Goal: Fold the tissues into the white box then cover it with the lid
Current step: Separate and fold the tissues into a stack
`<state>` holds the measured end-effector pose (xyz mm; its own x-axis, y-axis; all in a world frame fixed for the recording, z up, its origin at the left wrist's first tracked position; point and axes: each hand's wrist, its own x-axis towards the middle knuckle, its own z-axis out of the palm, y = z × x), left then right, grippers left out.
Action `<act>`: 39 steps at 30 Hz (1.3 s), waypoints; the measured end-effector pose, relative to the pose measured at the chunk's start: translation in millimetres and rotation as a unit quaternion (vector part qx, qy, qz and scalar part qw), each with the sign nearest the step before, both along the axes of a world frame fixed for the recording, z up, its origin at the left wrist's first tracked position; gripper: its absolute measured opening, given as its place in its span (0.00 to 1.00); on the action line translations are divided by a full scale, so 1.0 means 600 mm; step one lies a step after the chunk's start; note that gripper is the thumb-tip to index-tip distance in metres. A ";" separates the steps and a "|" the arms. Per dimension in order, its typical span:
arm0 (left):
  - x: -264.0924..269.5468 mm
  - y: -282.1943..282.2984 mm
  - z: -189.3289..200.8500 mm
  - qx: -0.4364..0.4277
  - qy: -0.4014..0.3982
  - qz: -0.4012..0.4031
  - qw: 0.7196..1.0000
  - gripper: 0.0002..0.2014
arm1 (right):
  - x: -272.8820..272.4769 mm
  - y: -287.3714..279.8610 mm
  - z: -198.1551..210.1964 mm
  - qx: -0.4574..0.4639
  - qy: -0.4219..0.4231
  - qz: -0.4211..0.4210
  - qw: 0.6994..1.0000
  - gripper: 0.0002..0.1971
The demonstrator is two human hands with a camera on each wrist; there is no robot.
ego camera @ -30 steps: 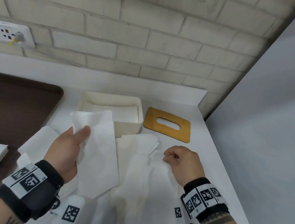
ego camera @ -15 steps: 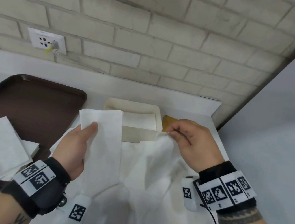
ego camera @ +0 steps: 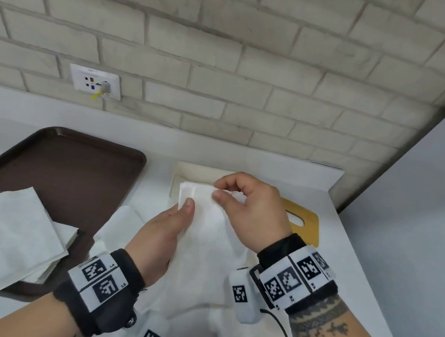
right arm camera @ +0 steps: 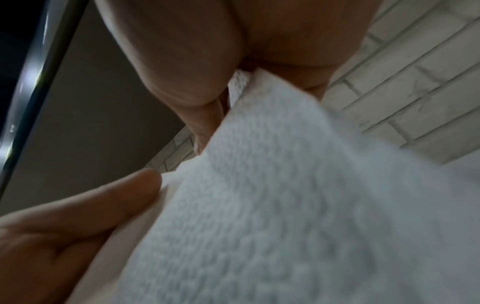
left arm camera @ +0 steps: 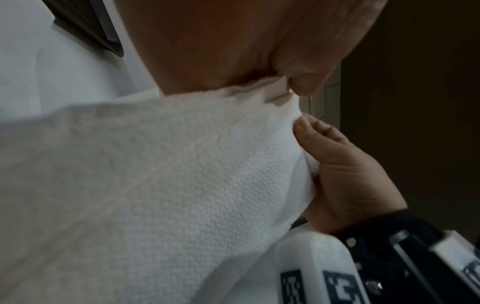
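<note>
White counter (ego camera: pixel 348 243) under a brick wall. Head view: we hold the tissue (ego camera: pixel 208 223) just in front of the white box (ego camera: pixel 187 169), left hand (ego camera: pixel 160 234) thumb clamping one edge, right hand (ego camera: pixel 250 209) pinching the top corner; lid (ego camera: pixel 305 222) right of box. L wrist: thumb and fingers pinch the top edge. R wrist: blurred, pinch visible. Match edges w/ light tension before creasing.

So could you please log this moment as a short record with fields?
left hand: holds the white paper tissue by its left edge
right hand: pinches the tissue's top edge
white rectangular box: open, behind the hands
wooden slotted lid: flat on the white counter, right of box
dark brown tray: left, folded tissue stack on it
</note>
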<state>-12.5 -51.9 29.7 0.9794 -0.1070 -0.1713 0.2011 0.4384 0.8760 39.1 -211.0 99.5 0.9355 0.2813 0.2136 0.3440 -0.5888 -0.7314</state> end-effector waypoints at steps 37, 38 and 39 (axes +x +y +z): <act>-0.030 0.089 -0.142 0.311 0.062 0.173 0.932 0.28 | -0.048 -0.023 -0.239 0.177 0.194 -0.089 0.961 0.18; -0.032 0.087 -0.146 0.310 0.061 0.174 0.933 0.29 | -0.046 -0.021 -0.241 0.176 0.186 -0.097 0.962 0.21; -0.032 0.086 -0.147 0.304 0.057 0.178 0.934 0.30 | -0.043 -0.021 -0.241 0.179 0.175 -0.104 0.963 0.23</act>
